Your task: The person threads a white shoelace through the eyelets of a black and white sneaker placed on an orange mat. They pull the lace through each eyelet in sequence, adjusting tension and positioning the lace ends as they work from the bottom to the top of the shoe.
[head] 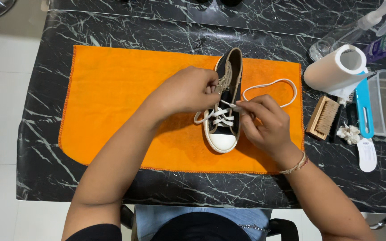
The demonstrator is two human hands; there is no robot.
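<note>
The small black sneaker (225, 107) lies mid-orange cloth (112, 102), toe toward the person. Left hand (188, 91) pinches its eyelet flap steady — right hand (262, 120), beside the shoe, pinches the white lace (269, 85) taut for threading.

The single head-worn camera is looking almost straight down, from close above, at the black marble tabletop (157, 31); the person's forearms are entering from the bottom edge.
</note>
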